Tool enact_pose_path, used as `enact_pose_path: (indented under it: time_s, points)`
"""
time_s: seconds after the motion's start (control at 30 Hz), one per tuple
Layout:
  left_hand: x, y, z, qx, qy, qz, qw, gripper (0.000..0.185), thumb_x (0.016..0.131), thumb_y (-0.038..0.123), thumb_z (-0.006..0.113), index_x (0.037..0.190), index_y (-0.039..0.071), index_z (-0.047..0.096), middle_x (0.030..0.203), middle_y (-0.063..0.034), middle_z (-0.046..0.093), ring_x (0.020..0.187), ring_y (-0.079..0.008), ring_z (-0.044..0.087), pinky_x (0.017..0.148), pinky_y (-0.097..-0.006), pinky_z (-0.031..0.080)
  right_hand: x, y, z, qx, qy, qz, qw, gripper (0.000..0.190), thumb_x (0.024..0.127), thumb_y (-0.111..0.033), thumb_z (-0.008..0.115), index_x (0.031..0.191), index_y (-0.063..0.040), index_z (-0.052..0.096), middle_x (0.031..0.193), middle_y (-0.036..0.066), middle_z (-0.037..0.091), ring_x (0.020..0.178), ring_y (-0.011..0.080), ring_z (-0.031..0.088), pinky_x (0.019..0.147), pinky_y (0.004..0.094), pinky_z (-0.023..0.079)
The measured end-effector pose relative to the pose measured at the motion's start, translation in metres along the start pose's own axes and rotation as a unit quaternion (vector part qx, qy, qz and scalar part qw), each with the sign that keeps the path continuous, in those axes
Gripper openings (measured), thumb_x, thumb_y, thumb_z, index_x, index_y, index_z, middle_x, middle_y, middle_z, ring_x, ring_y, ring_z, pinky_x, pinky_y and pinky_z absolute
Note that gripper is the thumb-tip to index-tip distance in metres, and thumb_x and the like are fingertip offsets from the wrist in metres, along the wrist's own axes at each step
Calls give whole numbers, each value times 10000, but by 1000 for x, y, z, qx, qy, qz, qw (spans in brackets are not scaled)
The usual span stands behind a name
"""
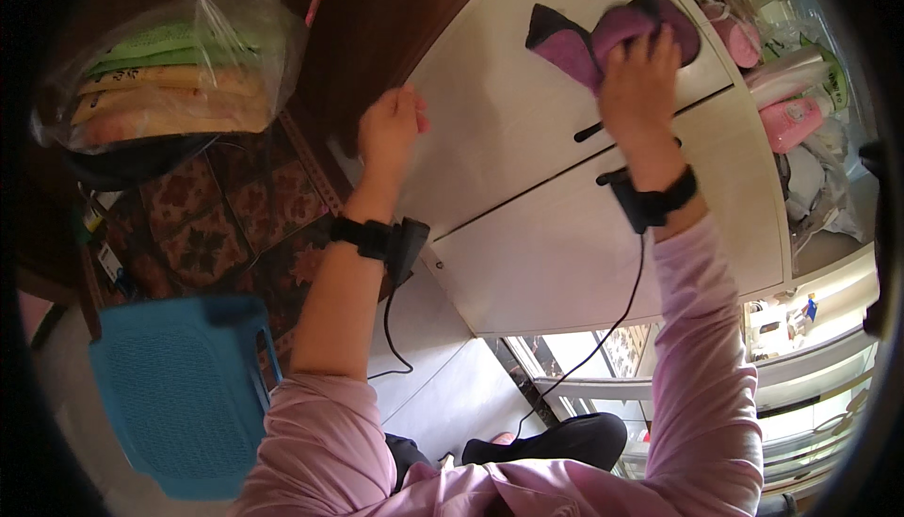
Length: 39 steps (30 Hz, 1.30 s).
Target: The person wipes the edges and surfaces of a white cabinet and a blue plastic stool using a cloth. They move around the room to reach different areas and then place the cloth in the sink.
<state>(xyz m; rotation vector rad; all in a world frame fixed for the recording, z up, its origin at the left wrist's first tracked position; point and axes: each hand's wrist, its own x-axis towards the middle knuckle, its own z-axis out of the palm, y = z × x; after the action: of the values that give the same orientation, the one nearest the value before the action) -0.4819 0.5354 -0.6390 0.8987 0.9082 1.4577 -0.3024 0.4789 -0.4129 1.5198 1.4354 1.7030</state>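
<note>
My right hand point(639, 90) lies over a purple and dark-grey cloth point(625, 31), its fingers spread across the bunched part. The cloth rests against the white cabinet door point(487, 107), and one folded corner sticks out to the left. Just below that hand are the cabinet's dark bar handles point(588, 133), partly covered by the wrist. My left hand point(390, 125) is curled in front of the cabinet's left edge, apart from the cloth. Its reddish fingertips show, and I see nothing clearly held in it. Both wrists wear black straps with cabled devices.
A blue plastic stool point(180, 390) stands at lower left. Above it, a clear plastic bag point(183, 79) holds green and yellow packs. Right of the doors, an open shelf carries a pink bottle point(791, 123) and plastic-wrapped goods. A black cable point(600, 340) hangs from my right wrist.
</note>
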Motion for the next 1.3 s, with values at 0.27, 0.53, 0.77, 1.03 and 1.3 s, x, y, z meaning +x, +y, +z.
enact_pose_path:
  time_s: [0.27, 0.53, 0.77, 1.03, 1.3]
  points:
    - [-11, 17, -1, 4, -1, 14, 1000, 402, 1021, 348, 503, 861, 22, 675, 682, -54, 635, 631, -140, 610, 640, -294, 474, -35, -133, 7, 105, -210, -418, 878, 509, 967, -288, 455, 1465, -190, 490, 1547, 118, 396, 1466, 385, 289, 1204, 529, 137]
    - [-7, 27, -15, 5, 33, 15, 999, 398, 1019, 343, 512, 852, 21, 674, 677, -56, 631, 613, -137, 606, 636, -294, 473, 115, -35, 15, -14, 87, 87, 992, 500, 961, -265, 496, 1445, -148, 457, 1522, 177, 414, 1391, 440, 361, 1125, 600, 242]
    - [-6, 28, -10, -16, 30, 24, 999, 403, 1027, 327, 525, 827, 4, 658, 671, -42, 606, 620, -126, 584, 626, -274, 459, 74, -119, 25, 55, -34, -300, 952, 442, 1002, -264, 437, 1426, -172, 522, 1541, 63, 407, 1430, 310, 344, 1166, 493, 225]
    - [-12, 31, -13, 21, 26, 17, 999, 401, 1023, 332, 530, 835, 5, 666, 672, -45, 618, 622, -120, 578, 627, -272, 448, 138, -55, 21, 54, 43, -63, 996, 433, 949, -238, 496, 1359, -109, 551, 1400, 89, 527, 1311, 299, 455, 1106, 481, 294]
    - [-11, 29, -8, 25, 27, 35, 999, 406, 1011, 356, 505, 815, 41, 670, 645, -55, 643, 600, -165, 627, 622, -313, 471, 92, -134, 15, -8, -29, -126, 992, 535, 1025, -289, 382, 1519, -83, 390, 1600, 77, 339, 1488, 280, 263, 1199, 468, 172]
